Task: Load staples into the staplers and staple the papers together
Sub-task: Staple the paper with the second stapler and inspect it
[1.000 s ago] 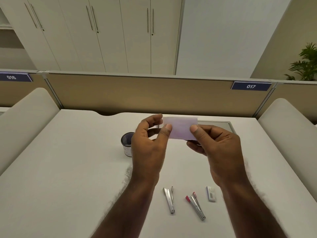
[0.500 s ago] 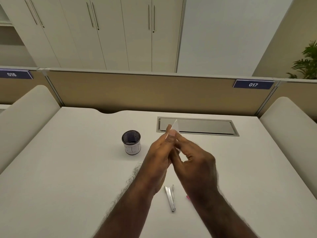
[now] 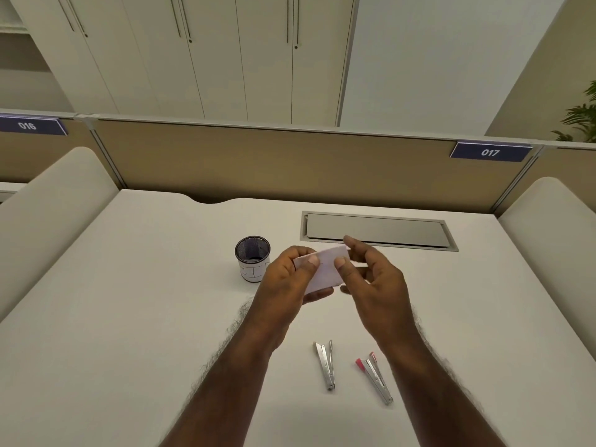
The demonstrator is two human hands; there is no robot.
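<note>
Head view: both hands, left and right, pinched the paper above open desk (staplers lay nearer, cup just left).

desk: white surface | mesh pen cup: upright on desk, left of cable hatch | cable hatch: grey, recessed near desk's far edge | partition: tan, behind desk | sign "017": on partition, right | sign "016": left | cabinets: beyond partition | plant: far right
</note>
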